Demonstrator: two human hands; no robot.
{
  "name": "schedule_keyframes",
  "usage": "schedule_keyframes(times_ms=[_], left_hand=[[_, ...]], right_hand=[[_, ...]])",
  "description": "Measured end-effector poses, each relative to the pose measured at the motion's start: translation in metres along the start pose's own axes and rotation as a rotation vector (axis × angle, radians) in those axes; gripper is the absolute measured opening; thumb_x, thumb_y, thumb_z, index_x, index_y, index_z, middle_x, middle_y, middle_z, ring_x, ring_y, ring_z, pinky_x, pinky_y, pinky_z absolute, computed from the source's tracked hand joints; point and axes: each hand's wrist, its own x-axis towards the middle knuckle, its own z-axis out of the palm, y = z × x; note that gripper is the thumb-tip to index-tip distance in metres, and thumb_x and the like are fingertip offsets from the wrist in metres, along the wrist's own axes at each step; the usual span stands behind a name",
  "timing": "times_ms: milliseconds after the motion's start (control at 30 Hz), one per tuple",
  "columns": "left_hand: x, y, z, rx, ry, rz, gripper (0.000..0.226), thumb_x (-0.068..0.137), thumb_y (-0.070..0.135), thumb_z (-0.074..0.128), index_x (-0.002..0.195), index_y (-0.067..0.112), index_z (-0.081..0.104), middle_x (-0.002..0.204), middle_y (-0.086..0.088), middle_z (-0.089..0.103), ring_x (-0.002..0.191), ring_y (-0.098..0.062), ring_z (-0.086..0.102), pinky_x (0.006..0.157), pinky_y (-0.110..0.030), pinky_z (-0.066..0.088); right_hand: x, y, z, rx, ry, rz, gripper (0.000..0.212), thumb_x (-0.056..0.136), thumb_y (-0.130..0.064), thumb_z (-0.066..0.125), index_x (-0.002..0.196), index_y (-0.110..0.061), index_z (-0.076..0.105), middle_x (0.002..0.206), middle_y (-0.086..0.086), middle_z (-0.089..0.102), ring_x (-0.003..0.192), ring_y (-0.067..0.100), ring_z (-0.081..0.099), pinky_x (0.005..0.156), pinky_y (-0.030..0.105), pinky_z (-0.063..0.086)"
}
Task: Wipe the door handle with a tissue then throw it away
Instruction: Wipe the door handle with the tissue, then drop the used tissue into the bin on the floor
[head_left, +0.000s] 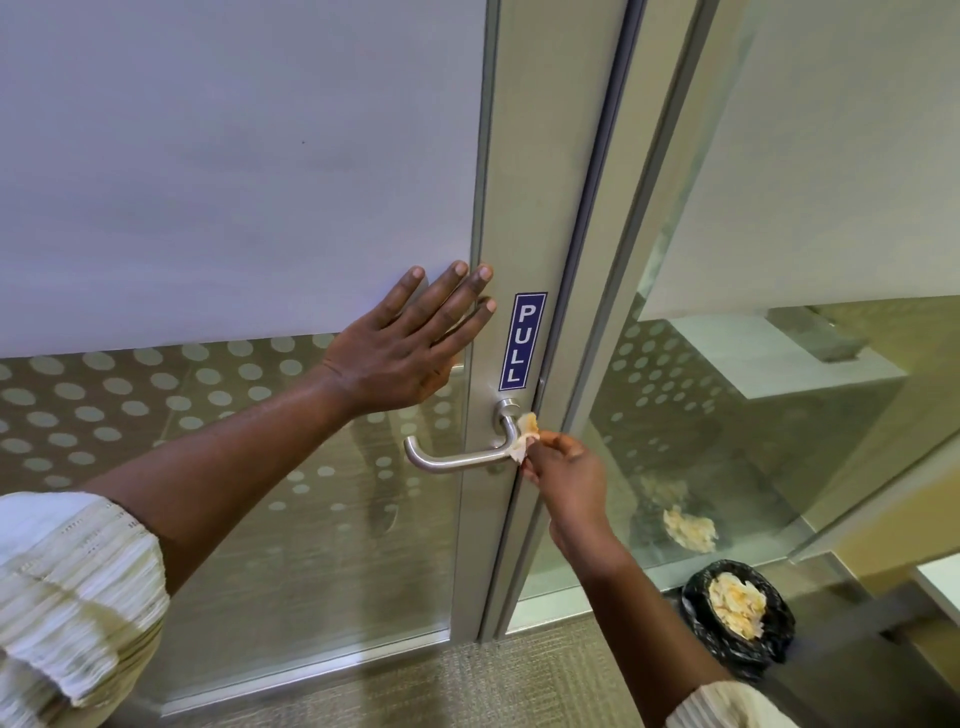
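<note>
Below a blue "PULL" sticker (522, 341), right hand (563, 475) presses tissue (525, 434) against handle (457, 457).

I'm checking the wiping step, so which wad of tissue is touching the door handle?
The small crumpled tissue pinched in the right hand, against the steel lever handle. The other wad lies in the black-lined bin.

"PULL" sticker (522, 341) on door frame (524, 208)

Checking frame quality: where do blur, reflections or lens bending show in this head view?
Head view: door frame bows from wide-angle distortion; glass panel mirrors the bin; the sleeve at the lower left is smeared; handle and tissue stay sharp.
</note>
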Motion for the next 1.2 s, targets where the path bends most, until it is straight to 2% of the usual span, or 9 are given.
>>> schedule_keyframes(times_ms=[33, 133, 200, 400, 533, 833, 1033, 1133, 1200], left_hand=[[0.001, 0.000, -0.001, -0.007, -0.007, 0.004, 0.070, 0.104, 0.035, 0.049, 0.165, 0.006, 0.032, 0.171, -0.023, 0.026, 0.158, -0.039, 0.026, 0.129, -0.053, 0.011], [0.000, 0.000, -0.003, -0.036, -0.027, 0.000, 0.071, 0.104, 0.035, 0.051, 0.166, 0.007, 0.031, 0.172, -0.022, 0.023, 0.159, -0.038, 0.023, 0.129, -0.053, 0.011], [0.000, 0.004, -0.006, -0.087, -0.055, -0.042, 0.071, 0.104, 0.033, 0.052, 0.166, 0.007, 0.029, 0.173, -0.021, 0.020, 0.161, -0.038, 0.019, 0.130, -0.054, 0.009], [0.013, 0.037, -0.028, -0.218, -0.174, -0.255, 0.071, 0.101, 0.032, 0.052, 0.165, 0.008, 0.034, 0.172, -0.025, 0.018, 0.160, -0.042, 0.016, 0.129, -0.059, 0.013], [0.033, 0.073, -0.042, -0.260, -0.220, -0.372, 0.074, 0.097, 0.037, 0.056, 0.162, 0.005, 0.039, 0.169, -0.027, 0.025, 0.157, -0.043, 0.021, 0.125, -0.061, 0.018], [0.092, 0.182, -0.053, -0.400, -0.331, -0.405, 0.076, 0.092, 0.039, 0.053, 0.160, 0.006, 0.044, 0.169, -0.024, 0.028, 0.156, -0.040, 0.030, 0.123, -0.062, 0.026], [0.152, 0.264, -0.050, -0.510, -0.376, -0.389, 0.073, 0.092, 0.041, 0.048, 0.156, 0.007, 0.050, 0.167, -0.022, 0.034, 0.153, -0.037, 0.034, 0.122, -0.059, 0.023], [0.186, 0.306, -0.049, -0.566, -0.403, -0.358, 0.073, 0.091, 0.041, 0.046, 0.155, 0.007, 0.051, 0.167, -0.022, 0.035, 0.151, -0.038, 0.037, 0.120, -0.061, 0.028], [0.208, 0.332, -0.048, -0.600, -0.388, -0.325, 0.073, 0.090, 0.039, 0.058, 0.155, 0.007, 0.052, 0.166, -0.023, 0.036, 0.150, -0.038, 0.037, 0.119, -0.062, 0.032]], right_hand=[[0.005, -0.009, -0.003, -0.123, 0.008, -0.096, 0.007, 0.092, -0.009, 0.068, 0.092, -0.010, 0.075, 0.082, 0.012, 0.076, 0.072, 0.018, 0.067, 0.078, 0.042, 0.058], [0.016, -0.040, -0.011, -0.375, -0.023, -0.325, 0.005, 0.090, -0.020, 0.070, 0.089, -0.021, 0.075, 0.071, -0.012, 0.072, 0.062, -0.006, 0.064, 0.057, 0.011, 0.044], [0.021, -0.054, -0.019, -0.472, -0.029, -0.402, 0.005, 0.090, -0.022, 0.069, 0.089, -0.027, 0.071, 0.067, -0.019, 0.066, 0.063, -0.014, 0.060, 0.053, 0.003, 0.038], [0.029, -0.063, -0.058, -0.527, -0.062, -0.474, 0.004, 0.093, -0.023, 0.067, 0.094, -0.026, 0.065, 0.067, -0.010, 0.062, 0.057, -0.003, 0.056, 0.050, 0.010, 0.041], [0.029, -0.062, -0.086, -0.521, -0.064, -0.495, 0.008, 0.091, -0.022, 0.067, 0.097, -0.026, 0.064, 0.069, -0.014, 0.064, 0.063, -0.008, 0.059, 0.055, 0.007, 0.041], [0.050, -0.059, -0.184, -0.549, -0.015, -0.477, 0.007, 0.090, -0.023, 0.070, 0.095, -0.025, 0.064, 0.074, -0.013, 0.067, 0.069, -0.007, 0.062, 0.056, 0.006, 0.042], [0.075, -0.055, -0.274, -0.571, 0.050, -0.446, 0.005, 0.088, -0.024, 0.070, 0.092, -0.026, 0.067, 0.078, -0.011, 0.070, 0.072, -0.001, 0.064, 0.059, 0.008, 0.046], [0.086, -0.050, -0.323, -0.621, 0.101, -0.430, 0.009, 0.088, -0.027, 0.068, 0.097, -0.025, 0.068, 0.088, -0.008, 0.070, 0.073, 0.003, 0.065, 0.065, 0.017, 0.050], [0.094, -0.044, -0.356, -0.618, 0.145, -0.404, 0.010, 0.089, -0.028, 0.068, 0.098, -0.025, 0.068, 0.096, -0.005, 0.068, 0.078, 0.002, 0.065, 0.067, 0.021, 0.052]])
